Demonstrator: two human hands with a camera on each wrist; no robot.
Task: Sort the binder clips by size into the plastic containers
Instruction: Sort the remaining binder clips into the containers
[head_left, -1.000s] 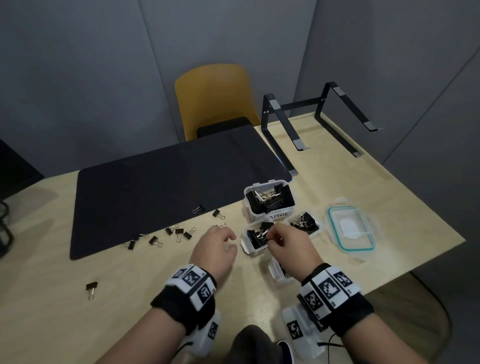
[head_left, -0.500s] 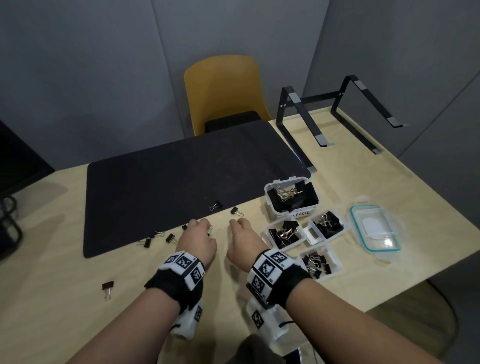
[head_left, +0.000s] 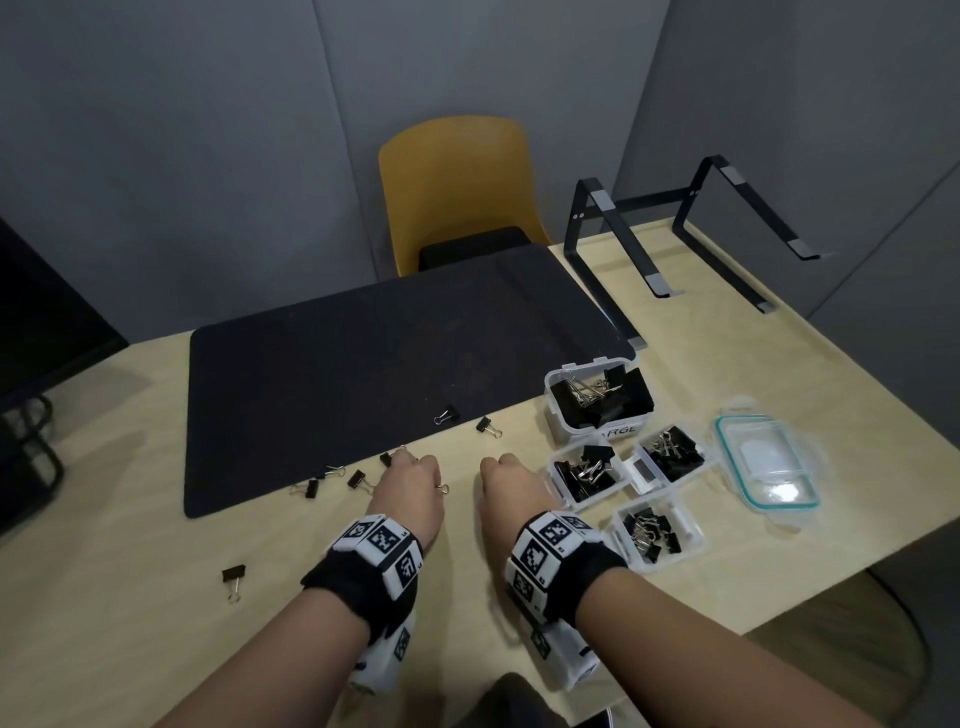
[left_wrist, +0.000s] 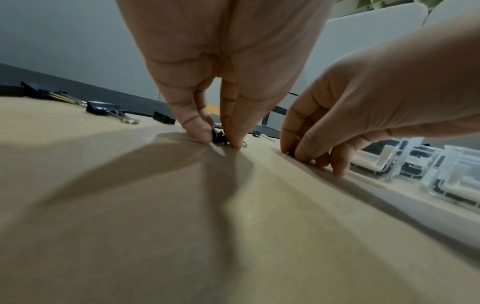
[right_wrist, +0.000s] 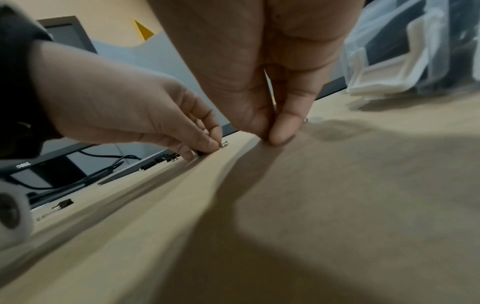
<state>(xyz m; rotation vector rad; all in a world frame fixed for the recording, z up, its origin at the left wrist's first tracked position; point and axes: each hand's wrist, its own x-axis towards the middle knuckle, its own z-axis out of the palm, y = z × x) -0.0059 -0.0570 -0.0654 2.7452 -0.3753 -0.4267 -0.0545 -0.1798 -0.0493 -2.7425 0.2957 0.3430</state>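
Both hands are down on the wooden table (head_left: 156, 597), just in front of the black mat (head_left: 363, 364). My left hand (head_left: 410, 480) pinches a small black binder clip (left_wrist: 218, 135) between thumb and fingers (left_wrist: 197, 131). My right hand (head_left: 511, 475) rests close beside it, thumb and forefinger (right_wrist: 283, 131) pressed together on a small clip that is mostly hidden; a silver end (right_wrist: 306, 120) pokes out. Several loose small clips (head_left: 358, 478) lie along the mat edge, and two more (head_left: 488, 426) lie farther back. A clear tub marked LARGE (head_left: 553, 382) holds big clips.
Three smaller clear boxes (head_left: 693, 535) with clips stand right of my right hand. A teal-rimmed lid (head_left: 766, 462) lies further right. One clip (head_left: 232, 574) lies alone at the near left. A laptop stand (head_left: 623, 260), yellow chair (head_left: 457, 182) and monitor (head_left: 41, 322) border the table.
My right hand has left the small clip box and come down on the table beside my left hand. My left hand has reached forward to the clips at the mat edge.
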